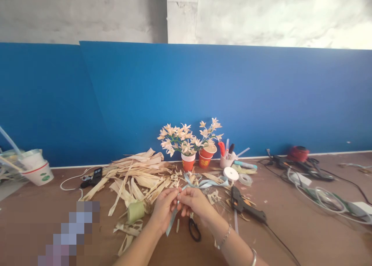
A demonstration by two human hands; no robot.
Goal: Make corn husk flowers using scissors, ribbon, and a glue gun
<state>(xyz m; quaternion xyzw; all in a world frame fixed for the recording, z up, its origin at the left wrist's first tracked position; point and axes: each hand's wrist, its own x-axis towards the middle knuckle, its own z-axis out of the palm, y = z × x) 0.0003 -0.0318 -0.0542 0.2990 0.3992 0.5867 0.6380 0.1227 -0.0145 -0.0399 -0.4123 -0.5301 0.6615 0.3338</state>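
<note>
My left hand (164,209) and my right hand (196,204) meet fingertip to fingertip over the table, both closed in a pinch. Between them runs a light blue ribbon (172,222), one end dangling under my left fingers. A small pale bit shows at the fingertips, too small to name. Black-handled scissors (194,230) lie just below my right hand, their blades hidden. More pale blue ribbon (213,183) lies loose behind my hands. To the right rests a black glue gun (247,207) with its cord trailing forward.
Dried corn husks (139,177) spread at left, with a green roll (135,212) near my left wrist. Behind stand husk flowers (178,136) in red cups (188,163), a pen cup (226,161) and a white spool (231,174). Cables (319,198) tangle right; a blue partition (186,91) closes the back.
</note>
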